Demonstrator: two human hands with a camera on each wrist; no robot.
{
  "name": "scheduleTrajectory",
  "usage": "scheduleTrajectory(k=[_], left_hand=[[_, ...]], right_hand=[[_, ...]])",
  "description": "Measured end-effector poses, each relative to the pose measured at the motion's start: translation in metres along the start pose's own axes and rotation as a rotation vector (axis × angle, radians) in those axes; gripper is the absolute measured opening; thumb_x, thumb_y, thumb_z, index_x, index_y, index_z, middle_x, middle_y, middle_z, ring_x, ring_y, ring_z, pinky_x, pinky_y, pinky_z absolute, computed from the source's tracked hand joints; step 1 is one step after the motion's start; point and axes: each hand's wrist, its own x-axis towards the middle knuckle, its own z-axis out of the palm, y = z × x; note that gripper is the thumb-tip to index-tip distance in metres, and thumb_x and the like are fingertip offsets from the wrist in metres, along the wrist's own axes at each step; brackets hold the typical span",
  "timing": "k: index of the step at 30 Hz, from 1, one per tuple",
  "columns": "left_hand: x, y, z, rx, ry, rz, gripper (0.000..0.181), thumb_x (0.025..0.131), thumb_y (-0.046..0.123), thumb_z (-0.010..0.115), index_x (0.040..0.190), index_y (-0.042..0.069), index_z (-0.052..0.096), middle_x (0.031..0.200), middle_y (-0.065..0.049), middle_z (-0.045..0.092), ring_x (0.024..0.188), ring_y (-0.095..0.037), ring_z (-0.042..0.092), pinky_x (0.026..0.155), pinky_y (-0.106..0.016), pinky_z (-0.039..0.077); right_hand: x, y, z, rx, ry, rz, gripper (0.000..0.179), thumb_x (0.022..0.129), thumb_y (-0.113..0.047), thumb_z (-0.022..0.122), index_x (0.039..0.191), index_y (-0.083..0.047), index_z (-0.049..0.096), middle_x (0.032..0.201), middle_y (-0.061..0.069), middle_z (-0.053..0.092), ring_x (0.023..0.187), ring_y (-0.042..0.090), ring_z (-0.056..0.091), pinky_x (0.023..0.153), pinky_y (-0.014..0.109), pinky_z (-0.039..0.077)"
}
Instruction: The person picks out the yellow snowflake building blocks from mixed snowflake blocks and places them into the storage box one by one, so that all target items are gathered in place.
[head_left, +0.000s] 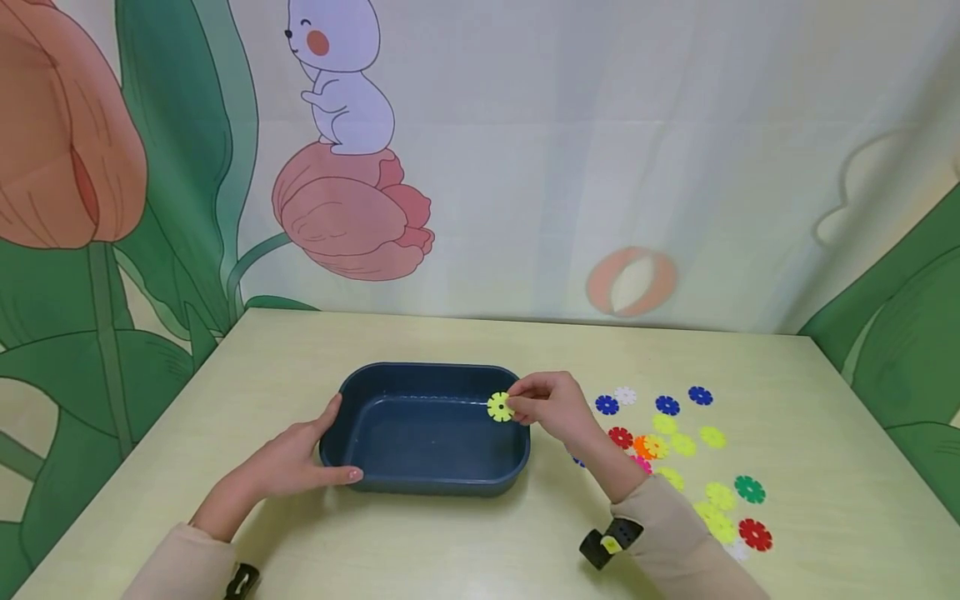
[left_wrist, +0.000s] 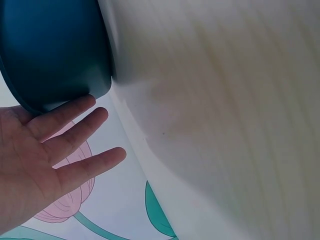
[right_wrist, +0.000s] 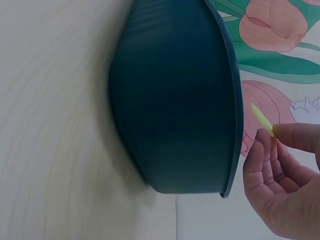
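A dark blue rectangular basin [head_left: 431,437] stands on the table with nothing lying in it. At its left end my left hand [head_left: 288,458] touches the wall, thumb along the near side. The left wrist view shows that hand's fingers [left_wrist: 75,125] straight and spread against the basin [left_wrist: 60,50]. Between thumb and fingertips my right hand [head_left: 551,407] pinches a yellow notched plastic disc [head_left: 499,407], held above the basin's right end. Seen edge-on in the right wrist view, the disc [right_wrist: 261,119] sits just beyond the basin's rim [right_wrist: 238,110].
Right of the basin, loose notched discs lie scattered on the table [head_left: 420,542]: several yellow ones [head_left: 712,437] and blue ones [head_left: 667,406], a green one [head_left: 750,489] and a red one [head_left: 755,534]. My right forearm hides some. A printed curtain [head_left: 510,167] hangs behind the table.
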Motion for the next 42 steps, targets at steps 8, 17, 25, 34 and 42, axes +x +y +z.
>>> scheduleTrajectory(k=[8,17,25,34,42], left_hand=[[-0.001,0.001,-0.001,0.001,0.001,-0.008,0.111,0.072,0.057,0.067,0.142,-0.009,0.011,0.131,-0.030,0.041,0.113,-0.041,0.047,0.087,-0.050,0.039],[0.000,0.001,-0.001,-0.001,0.005,0.008,0.110,0.073,0.056,0.067,0.142,-0.009,0.011,0.130,-0.030,0.042,0.112,-0.039,0.048,0.087,-0.049,0.040],[-0.001,0.002,-0.001,-0.003,0.003,0.002,0.110,0.073,0.056,0.067,0.142,-0.009,0.011,0.131,-0.030,0.041,0.113,-0.039,0.048,0.087,-0.049,0.040],[0.000,0.003,-0.001,-0.005,-0.002,-0.008,0.111,0.072,0.057,0.067,0.142,-0.010,0.011,0.131,-0.031,0.041,0.112,-0.039,0.048,0.087,-0.049,0.040],[-0.001,0.002,0.000,-0.004,0.000,-0.017,0.111,0.072,0.057,0.067,0.142,-0.009,0.011,0.133,-0.031,0.039,0.113,-0.040,0.047,0.087,-0.049,0.040]], right_hand=[[0.007,-0.005,0.023,-0.040,-0.063,-0.058,0.008,0.081,-0.001,0.066,0.086,0.005,0.067,0.071,0.009,0.064,0.062,0.027,0.061,0.059,0.031,0.051],[0.015,-0.004,0.044,-0.038,-0.119,-0.097,0.009,0.081,-0.002,0.067,0.086,0.006,0.067,0.073,0.013,0.065,0.062,0.025,0.062,0.058,0.032,0.052],[0.022,-0.004,0.063,-0.051,-0.158,-0.105,0.006,0.081,-0.001,0.066,0.083,0.004,0.067,0.070,0.010,0.065,0.062,0.026,0.063,0.056,0.030,0.051],[0.028,-0.003,0.085,-0.085,-0.213,-0.065,0.004,0.080,0.000,0.066,0.081,0.004,0.068,0.067,0.008,0.064,0.054,0.016,0.060,0.054,0.027,0.050],[0.035,0.006,0.099,-0.106,-0.291,0.022,0.003,0.078,0.004,0.067,0.079,0.007,0.067,0.066,0.010,0.064,0.054,0.017,0.060,0.053,0.028,0.051]])
